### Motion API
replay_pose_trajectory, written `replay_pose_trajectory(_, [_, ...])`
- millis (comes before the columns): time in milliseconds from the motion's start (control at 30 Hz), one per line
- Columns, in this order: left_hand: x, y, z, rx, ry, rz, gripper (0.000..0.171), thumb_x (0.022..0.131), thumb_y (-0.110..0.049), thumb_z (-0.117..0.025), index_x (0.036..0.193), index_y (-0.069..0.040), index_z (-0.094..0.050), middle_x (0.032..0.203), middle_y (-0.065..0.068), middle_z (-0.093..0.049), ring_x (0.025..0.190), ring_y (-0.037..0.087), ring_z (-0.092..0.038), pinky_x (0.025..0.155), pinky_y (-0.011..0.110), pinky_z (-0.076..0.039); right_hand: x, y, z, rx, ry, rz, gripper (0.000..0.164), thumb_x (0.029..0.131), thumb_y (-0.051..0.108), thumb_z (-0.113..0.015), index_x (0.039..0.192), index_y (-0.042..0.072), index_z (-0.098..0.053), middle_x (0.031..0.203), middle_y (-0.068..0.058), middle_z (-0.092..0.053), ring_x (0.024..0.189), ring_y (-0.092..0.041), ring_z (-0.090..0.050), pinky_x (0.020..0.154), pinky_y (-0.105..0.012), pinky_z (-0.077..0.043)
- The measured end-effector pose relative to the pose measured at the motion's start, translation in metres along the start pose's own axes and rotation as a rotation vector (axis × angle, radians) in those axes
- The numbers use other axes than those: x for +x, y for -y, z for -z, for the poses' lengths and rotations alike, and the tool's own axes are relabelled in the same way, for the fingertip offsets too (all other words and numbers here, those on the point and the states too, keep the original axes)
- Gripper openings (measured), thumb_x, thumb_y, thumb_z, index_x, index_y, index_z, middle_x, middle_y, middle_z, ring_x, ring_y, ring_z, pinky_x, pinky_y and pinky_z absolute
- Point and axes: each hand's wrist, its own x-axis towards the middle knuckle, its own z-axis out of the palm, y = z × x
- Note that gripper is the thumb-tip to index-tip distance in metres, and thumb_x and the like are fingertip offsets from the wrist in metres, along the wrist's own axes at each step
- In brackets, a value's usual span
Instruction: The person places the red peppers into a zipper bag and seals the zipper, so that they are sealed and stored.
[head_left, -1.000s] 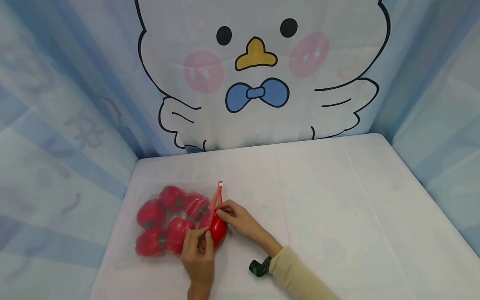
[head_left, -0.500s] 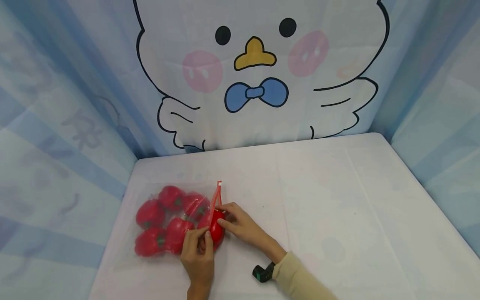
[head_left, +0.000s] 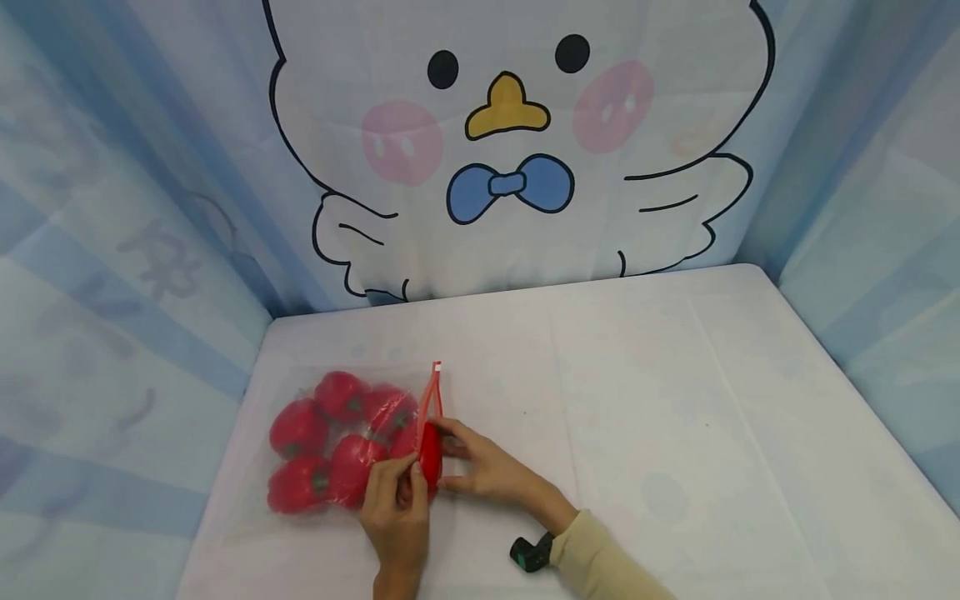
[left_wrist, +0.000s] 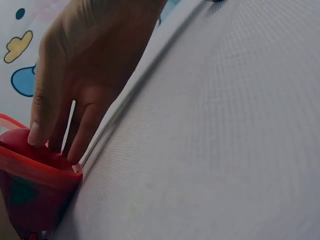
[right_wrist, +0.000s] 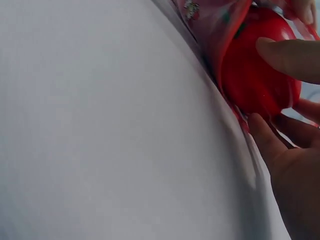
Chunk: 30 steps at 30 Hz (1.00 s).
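Observation:
A clear plastic zip bag (head_left: 251, 517) lies on the left part of the table with several red bell peppers (head_left: 298, 429) inside. Its red zip edge (head_left: 425, 408) is parted at the right side. My left hand (head_left: 397, 508) pinches that edge between thumb and fingers. Partly inside the mouth sits another red bell pepper (right_wrist: 260, 65), its green stem end toward the bag. My right hand (head_left: 491, 471) holds its outer end, thumb on one side and fingers on the other. In the left wrist view the right hand (left_wrist: 95, 65) reaches onto the pepper at the mouth.
A small black device (head_left: 531, 553) sits by the right sleeve (head_left: 600, 558). The white table (head_left: 637, 400) stretches off to the right. Blue and white curtains (head_left: 112, 333) with a cartoon bird close in the back and sides.
The pepper has gone farther left into the bag mouth, less of it showing. My right thumb has slid from its upper part to its lower side. The left hand stays put.

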Motion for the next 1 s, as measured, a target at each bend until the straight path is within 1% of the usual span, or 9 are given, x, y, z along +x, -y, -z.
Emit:
replay_pose_trajectory(67, [0.0, -0.001, 0.0, -0.011, -0.004, -0.017, 0.023, 0.073, 0.014, -0.074, 0.094, 0.005, -0.077, 0.079, 0.015, -0.064, 0.062, 0.013, -0.046, 0.054, 0.018, -0.038, 0.0, -0.002, -0.003, -0.003, 0.006, 0.027, 0.083, 0.094, 0.006, -0.073, 0.164, 0.011, -0.028, 0.168, -0.013, -0.034, 0.142, -0.039, -0.054, 0.112, -0.036, -0.051])
replay_pose_trajectory(133, [0.0, -0.002, -0.001, -0.025, -0.012, -0.035, 0.023, 0.073, 0.014, -0.074, 0.095, 0.005, -0.077, 0.079, 0.016, -0.065, 0.062, 0.013, -0.047, 0.053, 0.018, -0.039, 0.001, -0.003, -0.006, -0.007, -0.003, 0.042, 0.084, 0.093, 0.004, -0.074, 0.164, 0.01, -0.028, 0.168, -0.013, -0.035, 0.142, -0.039, -0.054, 0.112, -0.036, -0.05])
replay_pose_trajectory(300, [0.001, -0.003, -0.001, -0.031, -0.032, -0.074, 0.019, 0.075, 0.012, -0.073, 0.093, 0.005, -0.078, 0.079, 0.016, -0.067, 0.063, 0.014, -0.051, 0.053, 0.018, -0.039, 0.006, -0.003, -0.012, -0.04, -0.028, 0.09, 0.082, 0.092, 0.005, -0.076, 0.161, 0.007, -0.033, 0.162, -0.016, -0.042, 0.143, -0.036, -0.054, 0.115, -0.036, -0.048])
replay_pose_trajectory(400, [0.002, -0.004, -0.001, -0.044, -0.035, -0.087, 0.019, 0.075, 0.012, -0.073, 0.092, 0.006, -0.078, 0.079, 0.017, -0.069, 0.064, 0.014, -0.053, 0.054, 0.019, -0.04, 0.009, -0.004, -0.015, -0.054, -0.041, 0.112, 0.078, 0.091, 0.005, -0.076, 0.158, 0.005, -0.037, 0.157, -0.017, -0.047, 0.142, -0.034, -0.054, 0.116, -0.036, -0.047])
replay_pose_trajectory(633, [0.004, -0.007, -0.002, -0.078, -0.038, -0.102, 0.023, 0.069, 0.017, -0.072, 0.089, 0.007, -0.078, 0.077, 0.017, -0.069, 0.064, 0.018, -0.058, 0.055, 0.021, -0.041, 0.016, -0.004, -0.022, -0.03, -0.049, 0.118, 0.061, 0.091, 0.003, -0.074, 0.146, 0.002, -0.046, 0.143, -0.017, -0.057, 0.133, -0.028, -0.062, 0.113, -0.028, -0.048])
replay_pose_trajectory(767, [0.005, -0.008, -0.002, -0.096, -0.042, -0.107, 0.023, 0.069, 0.017, -0.072, 0.088, 0.006, -0.078, 0.076, 0.016, -0.068, 0.064, 0.018, -0.058, 0.055, 0.022, -0.041, 0.018, -0.004, -0.025, -0.06, -0.06, 0.136, 0.059, 0.091, 0.006, -0.074, 0.144, 0.001, -0.048, 0.14, -0.017, -0.06, 0.13, -0.027, -0.065, 0.111, -0.029, -0.05])
replay_pose_trajectory(833, [0.006, -0.008, -0.002, -0.112, -0.04, -0.111, 0.023, 0.069, 0.018, -0.072, 0.088, 0.007, -0.078, 0.075, 0.017, -0.068, 0.065, 0.019, -0.059, 0.057, 0.023, -0.042, 0.019, -0.004, -0.026, -0.089, -0.07, 0.155, 0.06, 0.092, 0.008, -0.074, 0.146, 0.0, -0.048, 0.137, -0.018, -0.061, 0.127, -0.028, -0.067, 0.109, -0.029, -0.051])
replay_pose_trajectory(900, [0.006, -0.008, -0.002, -0.126, -0.03, -0.114, 0.023, 0.069, 0.018, -0.072, 0.089, 0.007, -0.077, 0.075, 0.016, -0.068, 0.066, 0.019, -0.059, 0.058, 0.023, -0.043, 0.021, -0.003, -0.027, -0.142, -0.086, 0.171, 0.062, 0.092, 0.008, -0.072, 0.149, 0.0, -0.047, 0.135, -0.018, -0.063, 0.124, -0.027, -0.067, 0.107, -0.028, -0.051])
replay_pose_trajectory(1000, [0.005, -0.008, -0.002, -0.138, -0.01, -0.109, 0.023, 0.07, 0.017, -0.072, 0.09, 0.006, -0.078, 0.076, 0.016, -0.068, 0.067, 0.019, -0.06, 0.061, 0.023, -0.045, 0.024, -0.002, -0.028, -0.229, -0.12, 0.177, 0.065, 0.091, 0.007, -0.07, 0.151, 0.001, -0.048, 0.132, -0.019, -0.063, 0.119, -0.027, -0.063, 0.105, -0.03, -0.05])
